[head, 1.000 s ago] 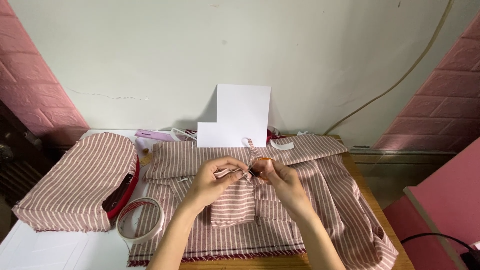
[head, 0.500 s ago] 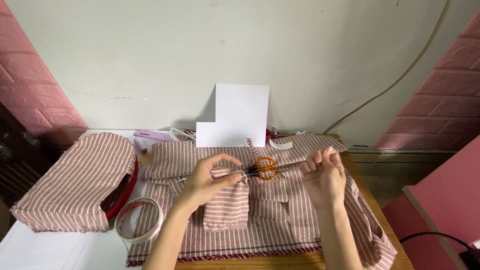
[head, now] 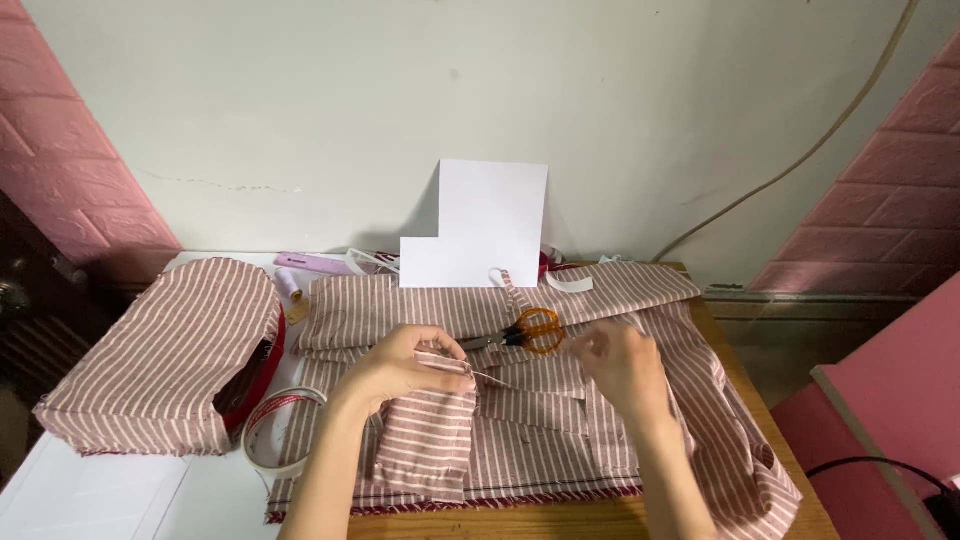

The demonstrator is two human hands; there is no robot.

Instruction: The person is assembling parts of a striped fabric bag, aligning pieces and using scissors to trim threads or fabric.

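My left hand (head: 400,365) pinches the top of a folded piece of pink-and-white striped fabric (head: 425,445), which hangs down over a larger striped cloth (head: 700,400) spread on the table. A thin needle-like line (head: 490,379) sticks out of the fold by my left fingertips. My right hand (head: 620,362) hovers to the right of it, fingers curled and pinched together as if on a fine thread that barely shows. Orange-handled scissors (head: 522,332) lie on the cloth just behind and between both hands.
A striped, red-edged bundle (head: 160,350) fills the left side, with a roll of clear tape (head: 278,430) beside it. White paper (head: 480,225) leans on the wall, with a purple tool (head: 315,263), a small spool (head: 288,283) and white loops (head: 570,283) nearby. A pink box (head: 890,400) stands at the right.
My right hand left the fold, drew out to the right and up, and has now dropped back toward the cloth. The scissors came into view. My left hand kept its hold.
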